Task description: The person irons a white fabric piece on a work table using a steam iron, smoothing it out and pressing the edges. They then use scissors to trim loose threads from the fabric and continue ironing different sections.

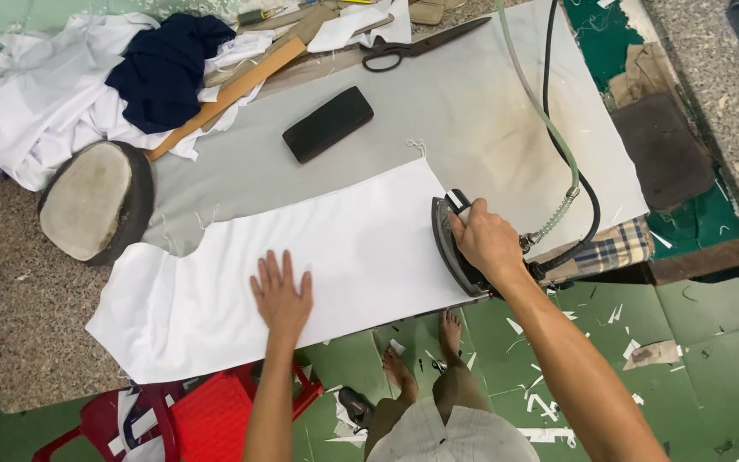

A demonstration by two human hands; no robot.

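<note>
A long piece of white fabric [335, 248] lies flat across the grey ironing pad [472, 111]. My left hand [282, 295] presses flat on the fabric near its front edge, fingers spread. My right hand [485, 239] grips the handle of a dark steam iron [448, 248], which rests on the fabric's right end. A black cord and a pale green hose [558, 145] run from the iron's back up across the pad.
A black rectangular block [328, 123], large scissors [421, 47] and a wooden ruler [228, 96] lie at the back. A pile of white and navy cloth [113, 77] and an oval pressing pad [96, 201] sit at left. A red plastic stool [207, 411] stands below the table edge.
</note>
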